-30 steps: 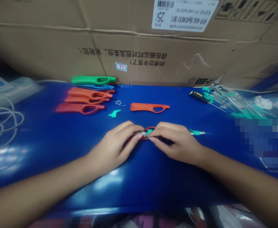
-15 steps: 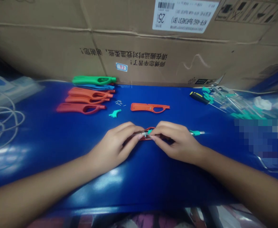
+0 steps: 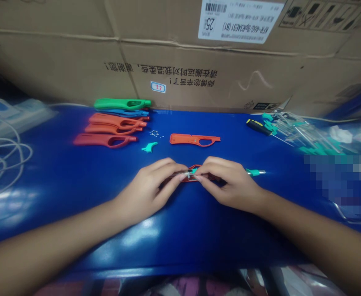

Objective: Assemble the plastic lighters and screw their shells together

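My left hand [image 3: 154, 181] and my right hand [image 3: 231, 181] meet low over the table, each with thumb and fingers closed in a pinch on a utility lighter [image 3: 195, 167]. It is an opened orange-red shell half with a small pale inner part [image 3: 188, 174] and a teal piece [image 3: 194, 171] between my fingertips. My hands hide most of the shell. A teal tip with a metal end [image 3: 257, 172] sticks out past my right hand. Beyond lies the other orange shell half [image 3: 183, 139], its hollow side up. A loose teal trigger [image 3: 150, 147] rests to its left.
Several lighter shells [image 3: 108, 139] in red, orange, blue and green lie at the back left, near tiny screws [image 3: 154, 133]. At the right are a screwdriver [image 3: 258, 126] and a heap of metal rods with teal parts [image 3: 305, 129]. A large cardboard box [image 3: 75, 53] stands behind.
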The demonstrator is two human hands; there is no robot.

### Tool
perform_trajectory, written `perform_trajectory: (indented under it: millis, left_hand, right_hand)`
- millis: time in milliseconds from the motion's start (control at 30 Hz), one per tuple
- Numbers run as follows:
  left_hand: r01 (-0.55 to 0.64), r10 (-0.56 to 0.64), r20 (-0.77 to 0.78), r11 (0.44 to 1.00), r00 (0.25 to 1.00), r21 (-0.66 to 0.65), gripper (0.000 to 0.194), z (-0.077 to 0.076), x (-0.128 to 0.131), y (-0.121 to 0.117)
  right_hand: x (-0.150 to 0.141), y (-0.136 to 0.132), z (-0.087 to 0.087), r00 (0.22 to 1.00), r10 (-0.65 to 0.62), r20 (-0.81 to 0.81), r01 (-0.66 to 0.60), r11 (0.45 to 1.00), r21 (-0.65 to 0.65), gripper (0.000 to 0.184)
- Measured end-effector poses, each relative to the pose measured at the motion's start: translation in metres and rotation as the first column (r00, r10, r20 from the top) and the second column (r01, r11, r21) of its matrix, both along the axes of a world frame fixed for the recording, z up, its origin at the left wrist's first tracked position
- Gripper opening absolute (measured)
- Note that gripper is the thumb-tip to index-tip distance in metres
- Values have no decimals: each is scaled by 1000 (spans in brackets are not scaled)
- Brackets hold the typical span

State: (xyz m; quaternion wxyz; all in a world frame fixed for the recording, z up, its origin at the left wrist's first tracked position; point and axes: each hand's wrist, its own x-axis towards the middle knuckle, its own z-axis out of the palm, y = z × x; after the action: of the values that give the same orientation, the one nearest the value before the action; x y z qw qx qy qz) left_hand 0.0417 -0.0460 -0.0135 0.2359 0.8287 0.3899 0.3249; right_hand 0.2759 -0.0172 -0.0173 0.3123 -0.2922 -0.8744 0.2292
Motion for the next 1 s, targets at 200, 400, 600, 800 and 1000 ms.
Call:
perform_trajectory:
  millis: [200,400,600,800,1000]
  left_hand:
    - [1,-1,-6,1000,1000,-7,20,2,1,1]
    - [9,-10,-6,1000,1000,-23,21,0,0,0]
    - [13,-13,-5,1000,1000,-24,21,0,0,1]
    - [18,-18,-23,999,1000,-28,21,0,0,0]
    - [15,-16,-21,1000,1000,-25,21,-1,1,1]
  right_hand:
    - [1,-1,0,1000,-4,2,4,1000,3,11]
    - [1,-1,0,1000,4,2,-4,1000,9,11]
    - [1,-1,0,1000,1,24,-1,1000,15,11]
    - [1,-1,0,1000,9,14,-9,1000,16,11]
    - [2,0,0,1000,18,-4,-18,1000,8,13]
